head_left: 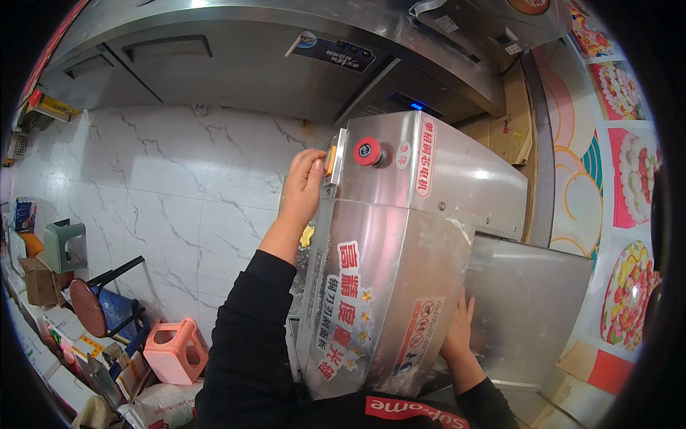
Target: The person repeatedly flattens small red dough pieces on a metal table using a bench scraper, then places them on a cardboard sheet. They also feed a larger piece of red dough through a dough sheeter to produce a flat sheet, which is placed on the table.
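Observation:
A large stainless-steel machine [386,264], which looks like a dough sheeter, stands before me with white flour-like dust on its casing. My left hand [304,187] is closed with fingertips and thumb at an orange handle [331,161] on the machine's far left edge; how far the fingers wrap round it is partly hidden. Just right of that hand sits a red push button [368,151]. My right hand [461,332] reaches down along the machine's right side, holding nothing, fingers stretched out beside a flat metal plate [529,307]. A small yellow piece [306,236] shows beyond my left forearm.
A steel counter with cabinet doors [236,71] runs along the far side. On the left are a pink stool [175,350], a green stool [64,245], a brown round-seated chair [87,307] and boxes. Posters of decorated cakes [632,171] cover the right wall.

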The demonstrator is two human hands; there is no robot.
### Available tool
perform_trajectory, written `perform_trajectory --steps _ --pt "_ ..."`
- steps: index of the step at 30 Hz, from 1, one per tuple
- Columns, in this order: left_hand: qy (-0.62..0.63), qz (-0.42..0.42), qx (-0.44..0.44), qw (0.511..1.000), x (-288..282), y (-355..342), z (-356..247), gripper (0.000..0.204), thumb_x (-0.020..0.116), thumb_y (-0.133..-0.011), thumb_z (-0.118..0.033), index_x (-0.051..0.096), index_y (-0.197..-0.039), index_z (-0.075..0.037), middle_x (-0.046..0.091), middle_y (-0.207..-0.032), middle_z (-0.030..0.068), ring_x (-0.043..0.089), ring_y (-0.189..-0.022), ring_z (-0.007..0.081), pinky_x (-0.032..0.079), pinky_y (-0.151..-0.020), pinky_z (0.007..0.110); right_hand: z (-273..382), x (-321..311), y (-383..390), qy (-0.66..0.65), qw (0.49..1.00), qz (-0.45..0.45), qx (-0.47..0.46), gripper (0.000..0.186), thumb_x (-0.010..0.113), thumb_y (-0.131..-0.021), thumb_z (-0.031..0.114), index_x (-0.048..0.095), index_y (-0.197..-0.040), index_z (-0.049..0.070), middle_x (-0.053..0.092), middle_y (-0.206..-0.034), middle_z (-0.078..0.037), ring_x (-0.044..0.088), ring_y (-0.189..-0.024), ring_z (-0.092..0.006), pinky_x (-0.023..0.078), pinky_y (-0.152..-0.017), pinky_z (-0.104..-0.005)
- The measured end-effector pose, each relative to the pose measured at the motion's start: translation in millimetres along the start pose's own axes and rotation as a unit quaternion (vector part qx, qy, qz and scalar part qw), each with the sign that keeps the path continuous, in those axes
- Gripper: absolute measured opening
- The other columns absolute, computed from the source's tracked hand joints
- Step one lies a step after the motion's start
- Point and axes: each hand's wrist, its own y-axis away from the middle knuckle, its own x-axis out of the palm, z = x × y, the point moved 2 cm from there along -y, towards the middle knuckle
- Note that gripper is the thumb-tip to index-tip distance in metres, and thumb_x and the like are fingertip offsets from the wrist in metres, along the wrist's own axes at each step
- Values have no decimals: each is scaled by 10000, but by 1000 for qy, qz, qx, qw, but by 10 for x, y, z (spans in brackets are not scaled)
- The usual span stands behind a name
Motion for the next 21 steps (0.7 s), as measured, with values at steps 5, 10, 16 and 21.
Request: perform_trajectory --steps 5,10,16,21 --pt "-39 28 -25 999 20 -4 -8 238 473 -954 -166 611 -1064 -7 574 -1149 128 559 -1057 250 430 -903 318 26 33 -16 19 1000 -2 -8 508 568 -821 273 519 -1273 46 420 -1381 -163 236 -1366 -415 116 -1094 -600" --pt "170 -20 -168 971 -100 457 816 366 400 -975 -270 614 -1044 18 621 -1055 145 571 -1041 221 418 -907 317 13 -47 -46 -56 998 12 29 517 472 -875 276 451 -1331 34 407 -1401 -169 242 -1367 -406 112 -1101 -583" --pt "250 165 -624 722 463 2525 2080 457 459 -921 -336 592 -1173 21 616 -1121 229 576 -1039 295 432 -886 394 96 -529 313 -149 975 -166 17 573 396 -923 297 329 -1389 -29 338 -1458 -191 200 -1392 -395 90 -1127 -526" --pt "56 181 -563 805 232 2568 2175 473 721 -787 -279 600 -1127 27 640 -1045 141 601 -958 219 489 -792 358 554 -409 474 -195 955 -137 -177 595 508 -876 292 370 -1356 -32 336 -1443 -234 251 -1361 -438 140 -1090 -593"
